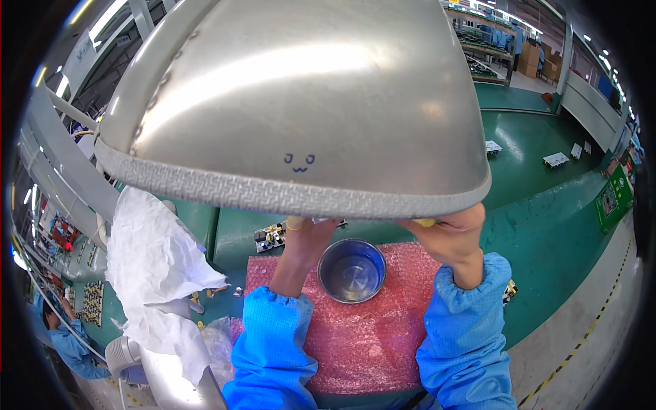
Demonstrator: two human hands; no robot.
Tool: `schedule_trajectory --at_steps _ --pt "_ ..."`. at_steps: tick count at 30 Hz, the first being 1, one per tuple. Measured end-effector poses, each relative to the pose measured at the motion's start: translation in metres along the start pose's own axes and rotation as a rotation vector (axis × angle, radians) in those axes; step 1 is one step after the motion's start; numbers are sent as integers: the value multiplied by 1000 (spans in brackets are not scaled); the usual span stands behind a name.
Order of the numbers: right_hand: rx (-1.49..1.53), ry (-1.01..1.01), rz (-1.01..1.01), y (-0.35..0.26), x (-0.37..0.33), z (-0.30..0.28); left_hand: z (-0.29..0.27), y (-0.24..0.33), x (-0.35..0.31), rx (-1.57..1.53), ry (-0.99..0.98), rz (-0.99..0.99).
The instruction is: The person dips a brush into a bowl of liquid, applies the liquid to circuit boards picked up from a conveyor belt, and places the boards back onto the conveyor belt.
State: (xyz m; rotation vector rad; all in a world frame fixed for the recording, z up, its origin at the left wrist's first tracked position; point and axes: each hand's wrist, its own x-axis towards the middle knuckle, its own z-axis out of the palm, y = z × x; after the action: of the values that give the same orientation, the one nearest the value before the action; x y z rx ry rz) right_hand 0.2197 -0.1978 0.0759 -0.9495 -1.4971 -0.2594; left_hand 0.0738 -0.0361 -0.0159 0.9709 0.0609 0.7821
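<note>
A large metal lamp hood point(307, 102) with a grey textured rim hangs over the work spot and hides most of my fingers. My left hand point(311, 242) reaches up beneath its rim, a yellow band on one finger; its fingertips are out of sight. Under the rim's right part, my right hand point(451, 236) has its fingers bent inward beside a bit of yellow; whatever they grip is hidden. Between my wrists stands a round metal bowl point(352, 271) on a sheet of pink bubble wrap point(369, 342). A populated circuit board point(270, 237) lies just left of my left hand.
White crumpled sheeting point(154, 246) drapes over a metal part at left, with small loose parts point(197, 301) nearby. The green bench point(547, 253) stretches right, carrying several boards point(555, 160) farther back. A co-worker's blue sleeve point(72, 348) shows at far left.
</note>
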Motion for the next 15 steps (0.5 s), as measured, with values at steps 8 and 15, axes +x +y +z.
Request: schedule_trajectory --at_steps 8,15 --pt "170 -187 111 2 -3 -13 -5 1 0 -7 -39 -22" --pt "302 292 351 0 -2 -6 -11 0 3 -73 -20 -6"
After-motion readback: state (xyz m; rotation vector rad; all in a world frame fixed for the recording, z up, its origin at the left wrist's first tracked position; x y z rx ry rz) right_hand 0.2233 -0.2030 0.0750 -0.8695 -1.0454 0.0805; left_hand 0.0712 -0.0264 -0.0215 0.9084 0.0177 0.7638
